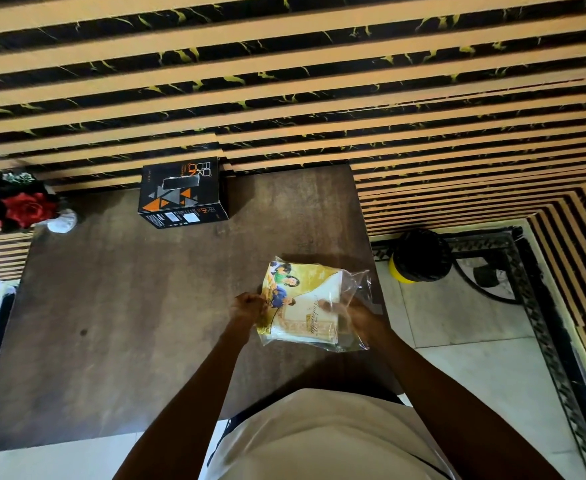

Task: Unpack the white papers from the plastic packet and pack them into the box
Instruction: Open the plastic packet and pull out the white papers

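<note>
Step in hand: opening the packet; no paper is out yet. The next move calls for finding the mouth of the film and sliding the stack free while one hand holds the wrapper back.

Flowers (17,206): far left edge of the table; red blooms with dark leaves and a white base, probably artificial.

Table (118,323): dark brown wood-grain top, matt, rectangular, slightly worn.

Box (182,192): far side of the table, well apart from the hands. Black card, cuboid, with orange and grey triangles printed on it. It looks closed, so it needs opening before packing.

Left hand (250,306): fingers curled tight, pinching the packet's left edge.

Packet (310,303): held above the near right part of the table, between both hands. Clear, thin, crinkled film, loose at the right side, with a glossy yellow printed cover showing through.

Papers (305,336): inside the packet; a flat white stack, its edges showing beneath the cover at the near end.

Right hand (357,315): at the packet's right side, partly behind the film. The fingers appear to grasp the plastic, though the blur makes the exact hold uncertain.

Round object (419,256): on the pale tiled floor to the right of the table; black top, yellow rim.
</note>
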Tool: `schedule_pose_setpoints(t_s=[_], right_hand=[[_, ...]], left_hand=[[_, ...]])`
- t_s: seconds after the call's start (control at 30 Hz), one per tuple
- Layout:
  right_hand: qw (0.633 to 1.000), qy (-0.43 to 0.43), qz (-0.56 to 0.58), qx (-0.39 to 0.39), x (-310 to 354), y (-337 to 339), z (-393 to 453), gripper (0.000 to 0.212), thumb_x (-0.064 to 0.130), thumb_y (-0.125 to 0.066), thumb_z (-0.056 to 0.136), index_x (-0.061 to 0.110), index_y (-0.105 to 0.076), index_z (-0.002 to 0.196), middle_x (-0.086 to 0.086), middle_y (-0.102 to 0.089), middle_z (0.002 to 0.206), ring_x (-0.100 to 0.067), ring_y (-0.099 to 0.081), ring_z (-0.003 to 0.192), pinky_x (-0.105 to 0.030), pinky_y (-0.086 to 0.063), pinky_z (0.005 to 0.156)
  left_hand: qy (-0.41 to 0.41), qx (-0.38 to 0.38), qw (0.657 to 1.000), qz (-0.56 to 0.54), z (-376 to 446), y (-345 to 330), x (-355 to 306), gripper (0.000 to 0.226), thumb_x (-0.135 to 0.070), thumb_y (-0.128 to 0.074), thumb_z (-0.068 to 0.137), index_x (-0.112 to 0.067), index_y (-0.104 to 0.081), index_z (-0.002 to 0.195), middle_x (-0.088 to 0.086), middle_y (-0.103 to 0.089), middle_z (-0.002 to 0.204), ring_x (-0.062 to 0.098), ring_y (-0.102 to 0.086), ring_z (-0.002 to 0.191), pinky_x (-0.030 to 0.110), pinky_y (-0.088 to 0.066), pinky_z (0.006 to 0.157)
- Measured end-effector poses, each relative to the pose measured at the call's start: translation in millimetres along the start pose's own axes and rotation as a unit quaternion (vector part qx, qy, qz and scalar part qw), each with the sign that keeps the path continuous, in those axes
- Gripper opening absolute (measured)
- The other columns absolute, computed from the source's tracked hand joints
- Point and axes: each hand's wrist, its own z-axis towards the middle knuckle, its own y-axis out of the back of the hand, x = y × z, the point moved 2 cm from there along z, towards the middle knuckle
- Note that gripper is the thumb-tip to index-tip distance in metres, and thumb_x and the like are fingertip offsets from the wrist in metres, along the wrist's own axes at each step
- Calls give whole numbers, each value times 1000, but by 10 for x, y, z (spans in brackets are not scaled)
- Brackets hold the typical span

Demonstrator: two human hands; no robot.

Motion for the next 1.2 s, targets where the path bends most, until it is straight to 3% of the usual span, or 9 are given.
schedule_pose_setpoints(t_s=[0.2, 0.33, 0.5, 0.63, 0.73, 0.87, 0.97, 1.1, 1.2], right_hand=[[995, 49, -60, -57, 11, 172, 151, 48, 11, -65, 89, 13, -50, 134, -13, -59, 132, -30, -62, 111, -54, -50, 97], [985, 97, -86, -114, 140, 569, 30, 48, 12, -66, 88, 17, -50, 133, -7, -63, 124, -20, -65, 96, -31, -54, 69], [959, 160, 82, -221, 191, 1119, -113, 48, 9, -64, 88, 21, -52, 132, -1, -64, 123, -17, -65, 95, -33, -56, 72], [935, 183, 263, -150, 197, 1339, -205, 60, 31, -76, 79, 24, -54, 135, -2, -61, 134, -27, -59, 121, -41, -56, 86], [920, 178, 348, -15, 332, 1143, -377, 34, 26, -57, 90, 14, -64, 121, -5, -72, 113, -22, -72, 98, -33, -61, 70], [956, 182, 215, 80, 415, 665, -485, 45, 21, -77, 69, 8, -67, 111, -7, -76, 102, -21, -73, 90, -34, -61, 71], [987, 99, 60, 111, 188, 364, -333, 51, 14, -79, 68, 9, -66, 117, -11, -73, 112, -25, -70, 97, -38, -58, 82], [985, 10, -165, 47, -138, 91, -206, 68, 32, -75, 80, 20, -44, 139, 5, -52, 135, -19, -58, 111, -33, -47, 74], [987, -12, -157, 11, -399, 81, -137, 55, 25, -69, 88, 15, -43, 136, 0, -56, 129, -20, -58, 110, -41, -55, 82]], left_hand=[[-20, -69, 997, -20, 120, 106, 4, 14, -3, -56, 87, -7, -64, 76, 19, -64, 68, 20, -62, 53, 19, -46, 42], [-8, -133, 991, -1, 1244, 299, 686, 15, -34, -58, 67, -21, -66, 69, 17, -74, 80, 38, -72, 79, 54, -60, 66], [-26, -155, 987, -19, 147, 349, -97, 8, -12, -63, 79, -14, -70, 81, 14, -70, 76, 30, -70, 68, 48, -61, 61], [-7, -147, 988, -44, 92, 326, -114, 7, -11, -64, 79, -13, -69, 83, 19, -71, 85, 35, -71, 74, 53, -61, 62], [8, -140, 987, -76, 13, 274, -142, 5, -5, -66, 79, -9, -67, 82, 21, -69, 88, 36, -69, 76, 48, -60, 64], [28, -111, 988, -104, -79, 223, -147, 10, -3, -65, 79, -10, -61, 72, 22, -69, 87, 35, -70, 77, 55, -60, 71], [19, -90, 988, -124, -152, 204, -155, 9, -2, -64, 79, -7, -61, 73, 17, -66, 76, 28, -64, 64, 38, -60, 57], [14, -53, 990, -127, -149, 250, -89, 9, -2, -68, 79, -5, -61, 75, 18, -64, 73, 24, -59, 55, 30, -53, 53], [3, -23, 992, -121, -129, 303, 4, 8, 0, -66, 83, 6, -61, 87, 23, -65, 81, 21, -66, 47, 26, -54, 41]])
